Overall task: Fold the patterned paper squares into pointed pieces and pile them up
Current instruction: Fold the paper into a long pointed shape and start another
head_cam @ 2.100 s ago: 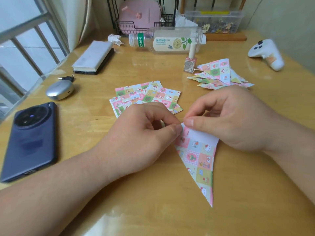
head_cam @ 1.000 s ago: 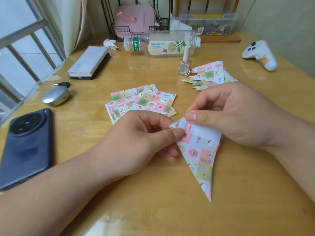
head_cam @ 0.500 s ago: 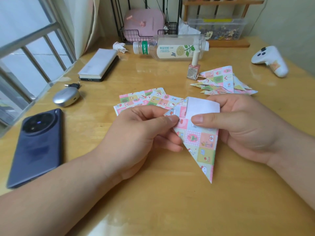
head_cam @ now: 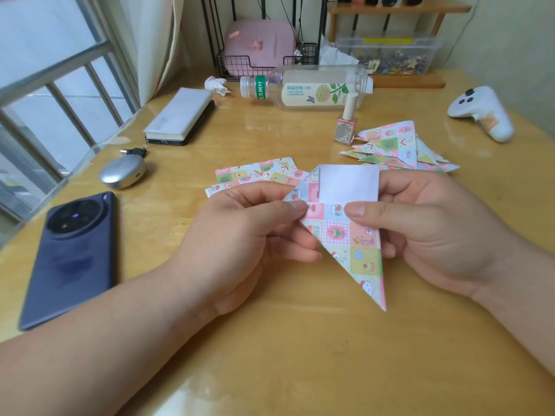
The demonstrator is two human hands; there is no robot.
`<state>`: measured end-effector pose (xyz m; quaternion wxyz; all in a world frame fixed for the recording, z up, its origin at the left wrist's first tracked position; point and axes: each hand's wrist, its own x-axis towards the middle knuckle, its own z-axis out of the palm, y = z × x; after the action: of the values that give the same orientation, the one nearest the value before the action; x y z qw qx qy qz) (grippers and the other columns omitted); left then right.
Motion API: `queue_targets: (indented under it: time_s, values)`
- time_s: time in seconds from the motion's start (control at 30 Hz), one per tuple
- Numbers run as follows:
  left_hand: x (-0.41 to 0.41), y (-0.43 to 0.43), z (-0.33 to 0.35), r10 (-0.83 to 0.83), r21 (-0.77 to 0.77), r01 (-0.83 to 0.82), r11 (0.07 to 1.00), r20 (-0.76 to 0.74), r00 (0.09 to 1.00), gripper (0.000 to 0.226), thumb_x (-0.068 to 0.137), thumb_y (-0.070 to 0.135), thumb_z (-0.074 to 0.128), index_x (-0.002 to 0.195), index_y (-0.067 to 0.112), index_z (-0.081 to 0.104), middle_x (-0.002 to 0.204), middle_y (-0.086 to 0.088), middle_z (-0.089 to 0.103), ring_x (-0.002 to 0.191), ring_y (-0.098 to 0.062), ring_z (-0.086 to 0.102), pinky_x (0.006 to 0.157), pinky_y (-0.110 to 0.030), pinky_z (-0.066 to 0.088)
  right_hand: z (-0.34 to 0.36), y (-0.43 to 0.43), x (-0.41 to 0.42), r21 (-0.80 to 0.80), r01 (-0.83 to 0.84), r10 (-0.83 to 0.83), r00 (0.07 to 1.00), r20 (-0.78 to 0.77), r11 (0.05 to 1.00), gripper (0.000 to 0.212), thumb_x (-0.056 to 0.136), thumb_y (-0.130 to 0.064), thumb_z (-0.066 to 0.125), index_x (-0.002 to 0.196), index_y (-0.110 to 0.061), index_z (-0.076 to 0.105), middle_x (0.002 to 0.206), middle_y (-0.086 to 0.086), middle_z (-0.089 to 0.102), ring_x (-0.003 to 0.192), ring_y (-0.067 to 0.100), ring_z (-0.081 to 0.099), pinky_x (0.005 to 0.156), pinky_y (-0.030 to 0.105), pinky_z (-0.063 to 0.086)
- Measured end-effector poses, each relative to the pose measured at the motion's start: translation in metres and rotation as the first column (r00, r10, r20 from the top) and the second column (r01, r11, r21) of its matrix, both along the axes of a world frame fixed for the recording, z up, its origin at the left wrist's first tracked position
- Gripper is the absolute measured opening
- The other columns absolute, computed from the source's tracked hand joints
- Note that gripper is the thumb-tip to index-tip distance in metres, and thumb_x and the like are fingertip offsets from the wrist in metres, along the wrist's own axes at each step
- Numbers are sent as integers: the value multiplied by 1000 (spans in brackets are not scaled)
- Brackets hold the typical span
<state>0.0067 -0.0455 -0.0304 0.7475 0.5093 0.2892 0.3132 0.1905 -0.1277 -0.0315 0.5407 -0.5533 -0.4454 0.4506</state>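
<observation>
**Half-folded paper piece pinched in both hands**

Held between both hands over the wooden table [head_cam: 300,349], near its middle: one patterned paper piece [head_cam: 345,235], already narrowed to a long point. Point turned down and toward the person. White back side of the paper showing as a rectangular flap at the top. Not possible to tell whether the tip touches the table.

Pinched at its left edge by the left hand [head_cam: 240,235], with the thumb on the patterned face and the other fingers curled behind the paper. Pinched at its right side by the right hand [head_cam: 435,235] in the same way, with the thumb lying across the front just under the white flap and the fingers behind. Both thumb tips near each other, but apart.

Just behind the held piece, partly hidden by the left hand: flat paper squares [head_cam: 255,172], fanned out on the table. Further back on the right: pile of pointed pieces [head_cam: 396,145], overlapping, just beside a small nail polish bottle [head_cam: 347,127] standing upright. Behind that, a plastic drink bottle [head_cam: 312,88] lying on its side.

On the left side: dark phone [head_cam: 72,256] with camera side up, silver earbud case [head_cam: 123,172], white book [head_cam: 177,115]. At the far right: white game controller [head_cam: 480,112].
</observation>
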Motion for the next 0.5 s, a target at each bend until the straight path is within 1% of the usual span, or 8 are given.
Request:
queue_targets:
  time_s: [0.07, 0.13, 0.23, 0.3, 0.37, 0.4, 0.43, 0.5]
  values:
    - [0, 1, 0, 0, -2, 0, 1000, 12, 1000, 29, 86, -6, 61, 68, 12, 76, 63, -17, 67, 49, -21, 63, 47, -29, 56, -1, 0, 2, 16, -1, 2, 1000, -16, 1000, 24, 76, -11, 69, 94, 3, 71, 66, 12, 63, 55, 20, 47, 42, 22, 35]
    - [-1, 2, -1, -3, 1, 3, 1000, 24, 1000, 21, 85, -6, 61, 76, 6, 76, 66, -19, 67, 49, -22, 63, 47, -29, 56, -1, -1, 2, 32, -16, 17, 999, -30, 999, 22, 77, -9, 66, 95, 1, 73, 65, 8, 63, 54, 18, 47, 42, 22, 35]
    - [-2, 4, -1, -2, 0, 2, 1000, 31, 1000, 16, 81, -5, 63, 80, 3, 77, 67, -21, 66, 50, -23, 63, 48, -30, 56, -1, -1, 3, 52, -27, 30, 998, -63, 998, 23, 77, -6, 63, 96, -1, 75, 69, 12, 64, 56, 20, 47, 43, 22, 36]
    - [-3, 4, -1, 0, -1, 0, 1000, 45, 999, 14, 76, -3, 64, 82, 1, 76, 66, -22, 64, 50, -24, 63, 49, -30, 56, 0, -1, 3, 67, -28, 34, 996, -77, 997, 21, 76, -2, 64, 92, -5, 77, 71, 16, 62, 58, 22, 47, 43, 22, 37]
    - [-4, 5, 0, -6, 3, 6, 1000, 57, 998, 13, 73, -3, 64, 77, 0, 76, 62, -21, 63, 50, -25, 64, 49, -31, 57, 1, -1, 1, 81, -18, 24, 996, -83, 997, 21, 69, 3, 72, 84, -10, 80, 69, 15, 64, 59, 24, 49, 45, 24, 39]
    - [-5, 6, 1, -12, 14, 11, 1000, 56, 998, 13, 73, -3, 63, 74, 1, 76, 61, -20, 63, 51, -26, 64, 50, -31, 57, 2, -2, 1, 81, -9, 17, 995, -95, 997, 20, 64, 0, 76, 79, -13, 81, 70, 14, 66, 62, 28, 51, 49, 28, 42]
    - [-6, 7, 0, -21, 25, 19, 999, 54, 998, 13, 73, -4, 63, 73, 1, 75, 60, -20, 63, 51, -26, 64, 51, -31, 58, 3, -1, 0, 82, -8, 17, 994, -107, 997, 21, 59, -2, 77, 76, -14, 81, 72, 16, 68, 68, 33, 54, 58, 35, 45]
    - [-7, 9, -1, -43, 51, 40, 998, 54, 998, 15, 75, -8, 64, 73, 1, 75, 61, -21, 64, 53, -27, 65, 53, -32, 58, 1, -1, 0, 84, -16, 25, 994, -108, 996, 29, 62, 11, 69, 73, -13, 80, 79, 20, 70, 81, 41, 57, 76, 49, 41]
